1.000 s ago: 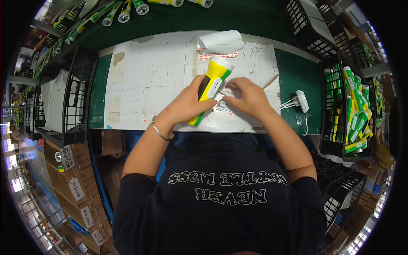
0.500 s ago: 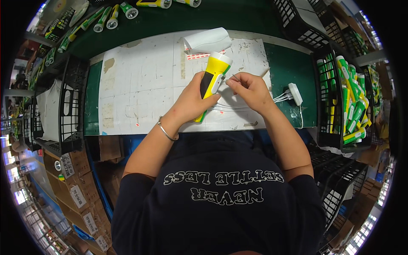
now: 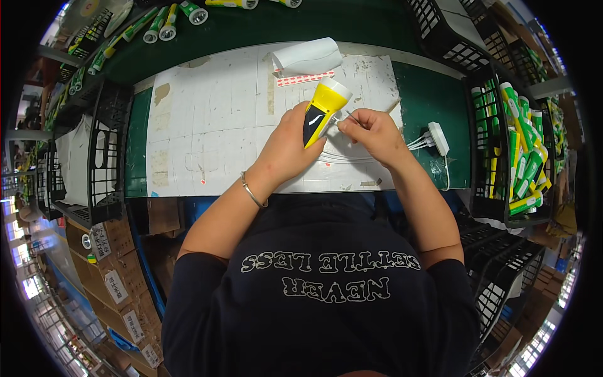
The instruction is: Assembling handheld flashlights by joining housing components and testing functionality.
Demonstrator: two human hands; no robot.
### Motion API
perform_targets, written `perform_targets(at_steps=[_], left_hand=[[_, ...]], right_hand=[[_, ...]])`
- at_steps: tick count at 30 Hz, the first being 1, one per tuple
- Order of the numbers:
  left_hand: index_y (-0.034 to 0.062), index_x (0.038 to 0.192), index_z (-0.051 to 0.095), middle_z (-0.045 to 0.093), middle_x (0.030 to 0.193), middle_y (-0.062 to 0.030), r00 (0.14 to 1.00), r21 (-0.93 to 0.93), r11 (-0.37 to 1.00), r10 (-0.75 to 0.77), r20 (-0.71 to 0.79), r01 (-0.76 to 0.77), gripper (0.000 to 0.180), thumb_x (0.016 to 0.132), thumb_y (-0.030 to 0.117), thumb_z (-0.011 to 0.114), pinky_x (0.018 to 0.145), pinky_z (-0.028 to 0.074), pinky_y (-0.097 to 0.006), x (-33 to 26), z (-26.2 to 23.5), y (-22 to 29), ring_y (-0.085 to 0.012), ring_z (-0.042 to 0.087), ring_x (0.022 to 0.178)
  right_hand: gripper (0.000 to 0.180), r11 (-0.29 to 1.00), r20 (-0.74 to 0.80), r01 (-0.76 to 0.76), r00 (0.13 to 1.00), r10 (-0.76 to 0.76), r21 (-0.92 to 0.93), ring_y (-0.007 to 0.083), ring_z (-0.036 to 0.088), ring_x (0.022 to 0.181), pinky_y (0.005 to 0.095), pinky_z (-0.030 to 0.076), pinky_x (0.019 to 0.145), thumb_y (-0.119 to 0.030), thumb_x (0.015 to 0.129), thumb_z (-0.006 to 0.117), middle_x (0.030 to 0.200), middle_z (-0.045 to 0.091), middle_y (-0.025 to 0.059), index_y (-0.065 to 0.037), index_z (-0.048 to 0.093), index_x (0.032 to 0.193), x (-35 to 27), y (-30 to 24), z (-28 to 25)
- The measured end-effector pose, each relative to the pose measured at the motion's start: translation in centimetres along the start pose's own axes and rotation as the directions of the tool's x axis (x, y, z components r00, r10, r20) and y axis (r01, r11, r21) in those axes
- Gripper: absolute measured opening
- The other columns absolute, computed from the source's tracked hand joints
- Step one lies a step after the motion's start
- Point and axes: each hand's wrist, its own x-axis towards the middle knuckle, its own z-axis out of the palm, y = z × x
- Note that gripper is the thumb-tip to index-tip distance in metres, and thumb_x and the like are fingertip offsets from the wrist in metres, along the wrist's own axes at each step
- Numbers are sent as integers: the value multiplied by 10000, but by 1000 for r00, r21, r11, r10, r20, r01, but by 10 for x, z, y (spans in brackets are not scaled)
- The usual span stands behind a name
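My left hand [image 3: 287, 146] is wrapped round a yellow flashlight [image 3: 331, 99] with a white head and a black panel on its body. Its head points away from me, tilted to the right, above the white work surface. My right hand [image 3: 375, 135] is closed in a pinch close to the flashlight's right side. Between its thumb and finger is a small, thin piece, seemingly a cable plug; the fingers hide most of it. White cables [image 3: 352, 159] run beneath that hand to a white charger block [image 3: 438, 139] on the right.
A curled white sheet [image 3: 308, 58] and a red-and-white sticker strip [image 3: 306, 79] lie beyond the flashlight. A black crate [image 3: 490, 204] of green and yellow flashlights stands right; another crate [image 3: 100, 199] holds paper at left. Several flashlights [image 3: 168, 28] line the back.
My left hand has rolled the flashlight, turning its white switch side out of sight and its black panel more into view. The right hand has shifted slightly, still pinching beside it.
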Motion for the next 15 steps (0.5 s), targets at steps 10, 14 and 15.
perform_targets(at_steps=[10,14,15], left_hand=[[33,1277,342,489,1045,-204,994,144,985,-83,-67,92,622,750,140,655,792,461,-400,-6,2,9,-375,529,933],[34,1278,339,489,1042,-202,993,173,979,-103,-58,112,627,748,143,655,775,468,-402,-5,2,12,-374,531,923],[34,1278,339,489,1042,-202,993,174,978,-105,-60,114,627,748,143,655,775,468,-402,-6,2,11,-374,531,923]], right_hand=[[171,998,33,-46,998,44,39,43,476,615,191,374,565,-202,820,660,680,567,-22,-37,627,792,1,4,4],[176,994,33,-80,996,77,76,42,471,609,190,368,563,-203,817,663,669,563,-20,-33,625,790,2,7,0],[180,998,18,-27,1000,26,49,42,470,607,189,366,561,-205,814,666,666,563,-18,-31,623,789,3,8,2]])
